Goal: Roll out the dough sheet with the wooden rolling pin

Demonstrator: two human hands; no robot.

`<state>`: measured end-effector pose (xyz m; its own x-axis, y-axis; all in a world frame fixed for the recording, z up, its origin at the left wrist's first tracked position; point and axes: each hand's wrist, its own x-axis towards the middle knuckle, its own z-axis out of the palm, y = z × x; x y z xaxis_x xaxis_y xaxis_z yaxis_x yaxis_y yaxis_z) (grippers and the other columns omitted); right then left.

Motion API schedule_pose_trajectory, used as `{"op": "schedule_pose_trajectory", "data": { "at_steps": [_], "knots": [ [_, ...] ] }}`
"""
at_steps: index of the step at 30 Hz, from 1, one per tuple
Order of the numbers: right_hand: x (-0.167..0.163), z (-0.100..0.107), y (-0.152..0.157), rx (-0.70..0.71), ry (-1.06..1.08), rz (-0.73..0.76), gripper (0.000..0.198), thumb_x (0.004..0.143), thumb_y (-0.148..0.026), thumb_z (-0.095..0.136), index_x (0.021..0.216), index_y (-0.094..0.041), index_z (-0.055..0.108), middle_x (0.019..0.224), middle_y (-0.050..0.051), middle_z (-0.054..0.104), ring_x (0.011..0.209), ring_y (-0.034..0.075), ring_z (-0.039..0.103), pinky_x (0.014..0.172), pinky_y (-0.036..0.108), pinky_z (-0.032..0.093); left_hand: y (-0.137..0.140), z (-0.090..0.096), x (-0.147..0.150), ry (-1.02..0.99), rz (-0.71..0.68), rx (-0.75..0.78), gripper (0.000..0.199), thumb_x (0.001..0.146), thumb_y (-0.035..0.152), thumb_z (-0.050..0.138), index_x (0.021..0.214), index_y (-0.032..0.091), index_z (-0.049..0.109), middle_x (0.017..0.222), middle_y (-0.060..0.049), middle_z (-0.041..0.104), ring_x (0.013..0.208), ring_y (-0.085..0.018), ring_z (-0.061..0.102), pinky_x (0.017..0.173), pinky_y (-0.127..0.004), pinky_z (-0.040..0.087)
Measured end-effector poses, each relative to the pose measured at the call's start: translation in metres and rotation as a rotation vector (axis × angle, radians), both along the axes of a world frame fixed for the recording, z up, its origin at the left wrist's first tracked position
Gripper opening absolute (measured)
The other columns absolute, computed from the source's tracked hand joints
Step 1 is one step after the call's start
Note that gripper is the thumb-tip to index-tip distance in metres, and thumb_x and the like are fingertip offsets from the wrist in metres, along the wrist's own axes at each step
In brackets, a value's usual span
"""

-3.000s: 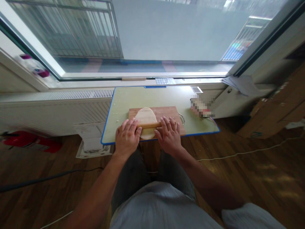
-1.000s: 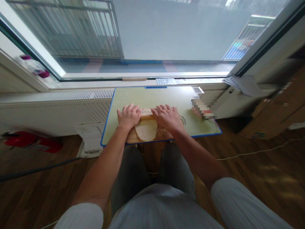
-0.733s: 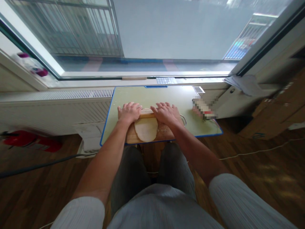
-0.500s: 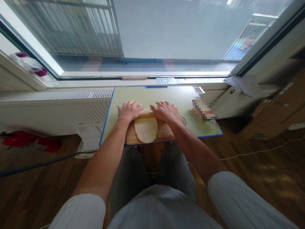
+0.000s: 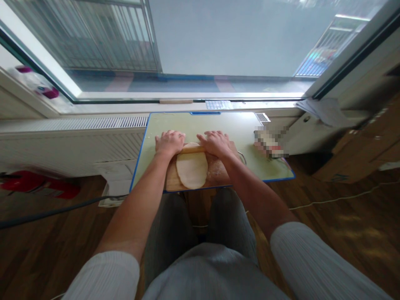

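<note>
A wooden rolling pin [image 5: 193, 149] lies crosswise over the far part of a pale, flat oval of dough [image 5: 191, 170]. My left hand [image 5: 170, 141] grips its left end with the fingers curled over. On the other end presses my right hand [image 5: 218, 143], its fingers bent over the wood. Beneath the dough is a wooden board [image 5: 218, 171] with whitish smears, like flour, on its right part. A metal loop handle [image 5: 241, 157] shows beside my right wrist. My palms hide the ends of the pin.
The board rests on a small pale-green table [image 5: 237, 123] with a blue edge. A blurred-out item [image 5: 270, 143] lies at its right. Behind stand a radiator [image 5: 115, 122] and a window sill. A fire extinguisher [image 5: 46, 184] and a dark hose [image 5: 62, 211] are at left, cardboard boxes [image 5: 353, 154] at right.
Both hands remain on the rolling pin and have shifted very slightly forward with it. A little more of the dough shows on the near side of the pin.
</note>
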<state>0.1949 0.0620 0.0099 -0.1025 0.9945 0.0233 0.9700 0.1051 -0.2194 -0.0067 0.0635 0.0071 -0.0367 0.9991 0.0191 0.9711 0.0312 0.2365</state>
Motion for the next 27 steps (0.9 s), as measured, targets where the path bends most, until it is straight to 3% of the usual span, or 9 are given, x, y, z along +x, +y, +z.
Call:
{"op": "schedule_pose_trajectory", "data": {
  "at_steps": [7,14,20,27],
  "knots": [
    [0.001,-0.003,-0.005,0.009,-0.026,-0.001,0.064,0.110,-0.067,0.034,0.142,-0.024,0.069,0.148,0.014,0.070,0.136,0.036,0.058,0.116,0.054,0.040,-0.005,-0.001,0.000,0.016,-0.015,-0.001,0.056,0.106,0.051,0.031,0.136,0.032,0.074,0.155,-0.011,0.065,0.140,-0.038,0.057,0.119,-0.065,0.040],
    [0.004,0.002,-0.035,0.033,-0.105,0.064,0.058,0.115,-0.057,0.028,0.151,-0.027,0.063,0.152,0.015,0.066,0.138,0.035,0.053,0.114,0.052,0.037,-0.020,-0.002,0.001,0.020,-0.032,0.023,0.053,0.106,0.050,0.034,0.137,0.034,0.074,0.156,-0.009,0.065,0.139,-0.036,0.056,0.119,-0.062,0.039],
    [0.005,0.009,-0.057,0.040,-0.133,0.086,0.057,0.116,-0.055,0.023,0.142,-0.029,0.068,0.146,0.013,0.069,0.134,0.033,0.053,0.110,0.049,0.035,-0.035,-0.003,0.002,0.023,-0.029,0.044,0.051,0.107,0.050,0.036,0.139,0.035,0.073,0.158,-0.006,0.064,0.139,-0.033,0.056,0.119,-0.056,0.040],
    [0.006,0.006,-0.076,0.095,-0.106,0.079,0.062,0.117,-0.056,0.020,0.136,-0.025,0.070,0.142,0.014,0.070,0.133,0.033,0.052,0.115,0.050,0.030,-0.056,-0.005,0.004,0.044,-0.053,0.108,0.052,0.108,0.048,0.034,0.140,0.033,0.072,0.156,-0.008,0.066,0.138,-0.034,0.058,0.119,-0.059,0.039]
  ]
}}
